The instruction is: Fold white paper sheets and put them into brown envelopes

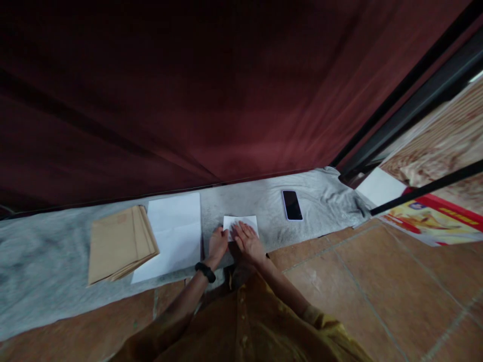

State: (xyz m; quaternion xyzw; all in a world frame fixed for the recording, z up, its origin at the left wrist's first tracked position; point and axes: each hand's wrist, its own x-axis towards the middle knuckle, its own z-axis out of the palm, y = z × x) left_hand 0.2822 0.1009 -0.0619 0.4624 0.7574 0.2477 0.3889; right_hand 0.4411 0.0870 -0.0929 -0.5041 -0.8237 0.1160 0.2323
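Note:
A small folded white paper (241, 224) lies on a grey cloth (45, 261) spread over the floor. My right hand (247, 240) lies flat on the paper's near part with fingers stretched out. My left hand (218, 243) rests at the paper's left edge, fingers curled against it; a black band is on that wrist. Both arms wear mustard yellow sleeves.
Left of my hands lie a stack of white sheets (173, 234) and several brown envelopes (118, 244). A black phone (292, 204) lies on the cloth to the right. A dark red curtain (226, 90) hangs behind. Terracotta floor tiles (377, 281) and a colourful printed sheet (430, 221) are at right.

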